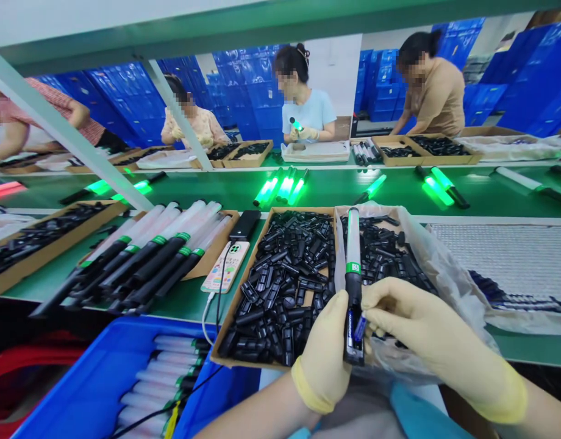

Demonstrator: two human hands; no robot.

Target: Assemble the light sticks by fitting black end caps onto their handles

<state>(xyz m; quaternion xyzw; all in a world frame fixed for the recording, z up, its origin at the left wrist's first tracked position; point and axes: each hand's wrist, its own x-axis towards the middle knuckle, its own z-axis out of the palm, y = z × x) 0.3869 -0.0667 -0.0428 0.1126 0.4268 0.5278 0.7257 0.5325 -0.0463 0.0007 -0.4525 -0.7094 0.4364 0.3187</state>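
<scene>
From the head view, my left hand (324,356), gloved, has its grip wrapped around the black handle of a light stick (353,268), holding it upright above the cardboard box (255,256) of black parts. My right hand (427,332), also gloved, pinches a small blue battery (359,328) against the handle's open compartment. A clear bag (427,256) of more black parts sits just right of the box. Finished sticks (157,256) lie on the green surface (189,299) to my left, beside a phone (225,266).
</scene>
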